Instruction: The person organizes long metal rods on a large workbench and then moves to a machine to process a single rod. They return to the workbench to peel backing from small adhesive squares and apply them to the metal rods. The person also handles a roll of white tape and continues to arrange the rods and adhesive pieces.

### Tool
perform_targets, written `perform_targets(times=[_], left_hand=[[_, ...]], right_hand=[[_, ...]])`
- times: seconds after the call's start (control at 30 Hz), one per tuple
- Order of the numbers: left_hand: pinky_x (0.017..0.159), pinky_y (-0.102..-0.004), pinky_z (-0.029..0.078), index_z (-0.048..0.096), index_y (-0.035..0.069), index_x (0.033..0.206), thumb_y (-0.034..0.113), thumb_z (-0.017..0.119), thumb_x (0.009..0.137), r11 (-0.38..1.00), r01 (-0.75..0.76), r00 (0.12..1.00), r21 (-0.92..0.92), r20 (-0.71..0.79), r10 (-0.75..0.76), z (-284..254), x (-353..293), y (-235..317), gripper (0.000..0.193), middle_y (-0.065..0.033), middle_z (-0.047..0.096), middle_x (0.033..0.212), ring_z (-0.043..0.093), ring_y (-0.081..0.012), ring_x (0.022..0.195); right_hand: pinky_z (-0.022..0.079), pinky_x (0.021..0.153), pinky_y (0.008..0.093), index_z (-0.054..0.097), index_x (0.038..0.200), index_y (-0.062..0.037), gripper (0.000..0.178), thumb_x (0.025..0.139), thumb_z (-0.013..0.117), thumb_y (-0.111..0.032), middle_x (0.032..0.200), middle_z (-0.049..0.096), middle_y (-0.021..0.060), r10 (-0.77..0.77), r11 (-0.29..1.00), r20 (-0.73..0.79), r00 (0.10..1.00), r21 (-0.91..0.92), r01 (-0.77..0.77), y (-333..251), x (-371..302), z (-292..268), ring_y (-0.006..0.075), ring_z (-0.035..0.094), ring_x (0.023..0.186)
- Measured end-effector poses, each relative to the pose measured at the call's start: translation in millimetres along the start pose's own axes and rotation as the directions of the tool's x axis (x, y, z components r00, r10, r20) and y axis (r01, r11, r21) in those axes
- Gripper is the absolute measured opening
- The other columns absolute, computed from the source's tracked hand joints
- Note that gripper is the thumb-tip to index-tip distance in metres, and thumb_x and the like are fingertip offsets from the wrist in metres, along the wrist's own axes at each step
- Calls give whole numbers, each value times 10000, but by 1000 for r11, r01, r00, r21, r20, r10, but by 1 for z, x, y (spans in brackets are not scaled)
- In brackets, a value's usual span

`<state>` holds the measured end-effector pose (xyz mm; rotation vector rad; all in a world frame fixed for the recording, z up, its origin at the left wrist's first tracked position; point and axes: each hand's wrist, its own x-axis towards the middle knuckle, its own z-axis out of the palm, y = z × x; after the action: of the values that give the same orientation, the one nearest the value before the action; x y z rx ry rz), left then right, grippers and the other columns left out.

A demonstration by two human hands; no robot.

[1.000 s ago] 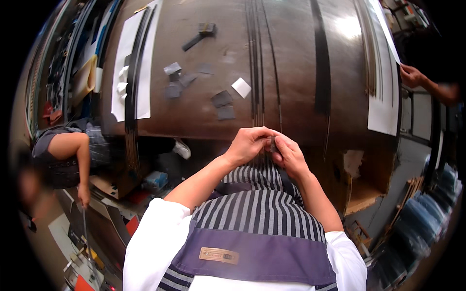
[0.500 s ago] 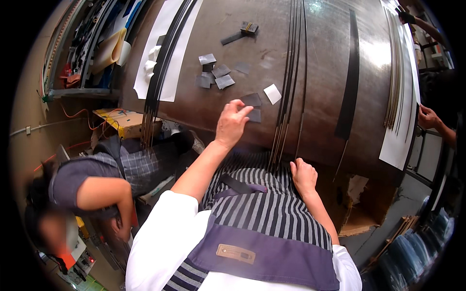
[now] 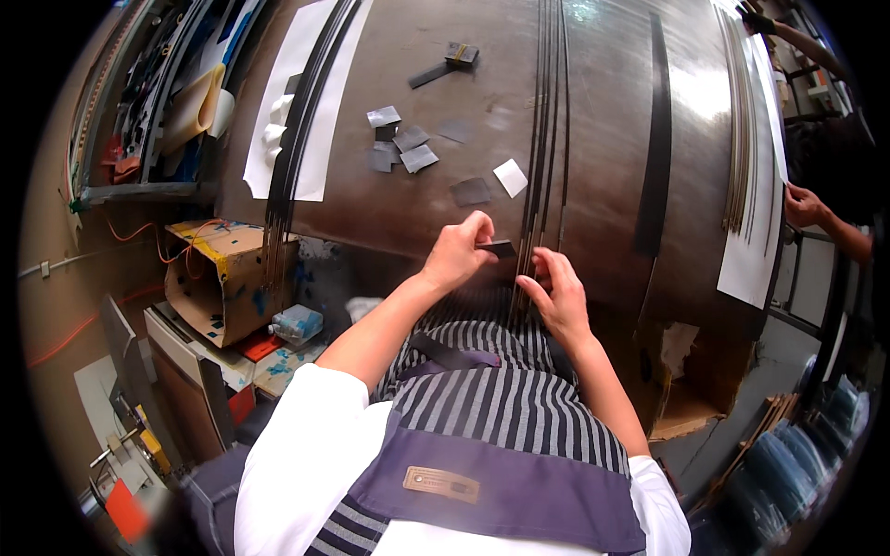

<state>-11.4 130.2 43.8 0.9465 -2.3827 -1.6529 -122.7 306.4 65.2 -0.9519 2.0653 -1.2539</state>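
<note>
Between the thumb and fingers of my left hand (image 3: 461, 252) is a small dark grey square piece (image 3: 501, 248), tilted and seen almost edge-on. My right hand (image 3: 558, 295) is just to its right, fingers apart and nothing visible in them, next to a bundle of long thin dark rods (image 3: 541, 153). The rods run up the table and stick out past its near edge. Beyond my left hand lie one flat dark square (image 3: 471, 191) and a white square (image 3: 511, 178). Several more grey squares (image 3: 411, 139) lie loosely piled farther left.
On the dark table (image 3: 593, 232) are a banded stack of small pieces (image 3: 461, 54), a wide black strip (image 3: 654, 139), and white sheets with rods at left (image 3: 324, 120) and right (image 3: 744, 269). Another person's hand (image 3: 808, 205) holds the right edge. A cardboard box (image 3: 218, 278) stands lower left.
My left hand has picked up a grey square and brought it right and nearer. My right hand has let go of the single rod and moved up-left. The person at left has mostly left view.
</note>
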Motion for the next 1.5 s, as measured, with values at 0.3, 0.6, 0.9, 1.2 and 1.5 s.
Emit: perform_targets(times=[0.3, 0.6, 0.9, 1.2, 1.5], left_hand=[[687, -250, 492, 668, 9, 993, 101, 733, 813, 861, 164, 980, -482, 183, -84, 1, -22, 27, 212, -9, 667, 787, 588, -59, 740], [744, -285, 523, 642, -18, 1090, 161, 728, 825, 965, 76, 986, -251, 164, -35, 14, -42, 30, 330, -106, 646, 1002, 648, -148, 784], [763, -269, 518, 623, 5, 1126, 125, 703, 852, 909, 101, 973, -403, 231, -6, 2, -39, 11, 309, -71, 641, 1032, 641, -124, 858], [620, -228, 506, 600, 14, 1033, 163, 696, 884, 353, 454, 866, -818, 499, 42, -31, -39, 43, 231, -36, 619, 853, 612, -115, 698], [598, -244, 485, 618, -8, 932, 0, 680, 821, 873, -478, 876, -92, -121, 467, -15, -36, 42, 127, -66, 616, 768, 601, -133, 650]], right_hand=[[409, 490, 224, 607, 888, -25, 230, 977, 564, -233, 592, 570, 4, 260, 807, 201, 944, 492, -327, -13, 14, 8, 45, 512, 528], [503, 512, 403, 585, 839, -87, 258, 956, 533, -310, 617, 639, 141, 61, 640, -113, 992, -758, -126, -1, 16, -17, 307, 679, 616], [487, 518, 320, 645, 939, -83, 212, 946, 572, -282, 711, 675, 104, 49, 788, -79, 996, -610, -87, 43, 30, -42, 205, 641, 569], [277, 445, 150, 460, 1319, 66, 535, 1006, 469, -369, 791, 631, 61, 147, 294, 415, 898, 849, -440, -58, -2, 24, 13, 379, 488], [261, 422, 176, 559, 1189, -14, 388, 1017, 455, -346, 659, 479, -41, 274, 188, 391, 879, 874, -448, -50, -9, 31, 15, 339, 476]])
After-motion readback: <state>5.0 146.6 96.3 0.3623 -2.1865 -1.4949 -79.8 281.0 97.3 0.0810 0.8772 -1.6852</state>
